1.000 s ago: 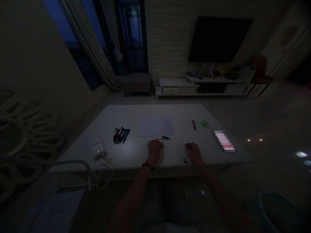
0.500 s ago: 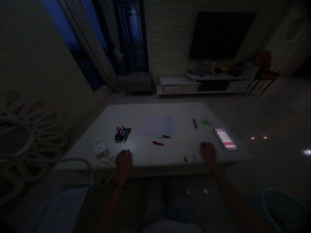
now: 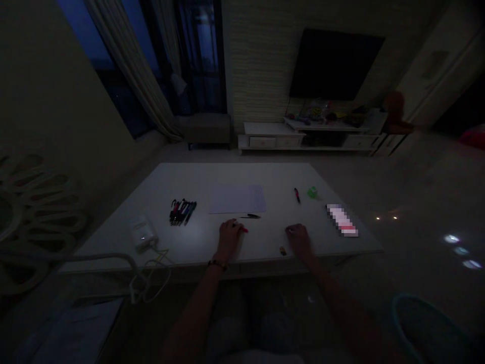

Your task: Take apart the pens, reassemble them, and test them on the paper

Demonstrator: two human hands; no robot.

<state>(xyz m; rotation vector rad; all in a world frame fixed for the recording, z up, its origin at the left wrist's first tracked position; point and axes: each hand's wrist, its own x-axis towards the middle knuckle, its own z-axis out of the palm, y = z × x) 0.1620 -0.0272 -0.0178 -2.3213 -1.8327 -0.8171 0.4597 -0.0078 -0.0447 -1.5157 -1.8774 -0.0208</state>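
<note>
The room is very dark. My left hand (image 3: 228,236) lies on the white table (image 3: 197,177) with its fingers curled over a red pen (image 3: 243,230); only the pen's tip sticks out to the right. A black pen (image 3: 250,216) lies just beyond it, in front of a sheet of paper (image 3: 237,198). My right hand (image 3: 297,237) rests knuckles up near the table's front edge, its fingers curled down over something I cannot make out. A small dark-and-yellow object (image 3: 282,250) lies just left of that hand.
A row of several pens (image 3: 182,211) lies at the left. Near the front left corner is a white box (image 3: 142,234) with cables. Another red pen (image 3: 297,195), a green object (image 3: 312,191) and a white-and-pink item (image 3: 342,220) lie at the right. A TV stand (image 3: 306,136) is behind.
Half a second ago my hands were spread apart near the table's front edge and the red pen lay free. Both have moved inward, and my left hand now covers the red pen.
</note>
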